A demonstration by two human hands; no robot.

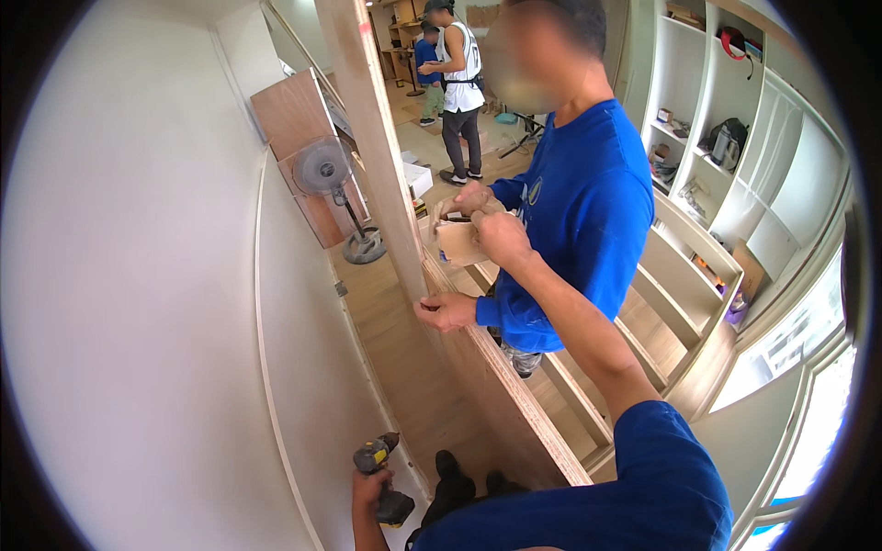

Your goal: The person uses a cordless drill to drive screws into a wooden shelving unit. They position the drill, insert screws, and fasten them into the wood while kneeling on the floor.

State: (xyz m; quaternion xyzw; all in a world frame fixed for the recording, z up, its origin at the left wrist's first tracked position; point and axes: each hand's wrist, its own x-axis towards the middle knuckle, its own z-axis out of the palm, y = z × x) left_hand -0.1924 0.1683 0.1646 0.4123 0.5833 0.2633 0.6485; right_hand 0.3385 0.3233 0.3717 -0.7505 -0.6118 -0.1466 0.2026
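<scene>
Head view: left of the panel (496, 395), the left hand (369, 489) wraps the drill (375, 455) by its handle, drill body above the hand. Near the panel's far end is the box (457, 246), the right hand (503, 239) at its rim, whether gripping I cannot tell.

A pale wall (138, 275) borders the wood floor (404, 367), with white shelving (677, 69) and bright windows (820, 441) at right.
</scene>
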